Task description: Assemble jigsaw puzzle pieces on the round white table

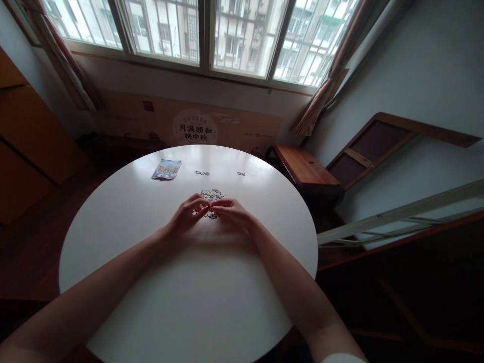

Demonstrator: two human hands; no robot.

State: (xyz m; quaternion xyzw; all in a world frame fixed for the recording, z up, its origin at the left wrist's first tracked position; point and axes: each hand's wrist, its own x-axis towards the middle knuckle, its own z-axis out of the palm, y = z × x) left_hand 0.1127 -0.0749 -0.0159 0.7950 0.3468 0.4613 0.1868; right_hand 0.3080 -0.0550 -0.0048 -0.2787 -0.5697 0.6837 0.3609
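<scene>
A loose pile of small jigsaw puzzle pieces [213,193] lies around the middle of the round white table [212,302]. Over its near part my left hand [191,209] and my right hand [232,210] meet, fingertips touching. Both are closed in a pinch; whatever sits between the fingers is too small to make out. Some pieces [212,216] show below the fingers, and others are hidden behind the hands. Farther back are two small groups of pieces, a left group [202,173] and a right group [241,174].
A colourful printed packet [166,169] lies on the table's far left. Beyond the right edge stands a wooden stool or bench [306,164], with a white metal rail [401,214] nearer me. Windows [242,35] and a printed cardboard panel [234,118] are behind the table.
</scene>
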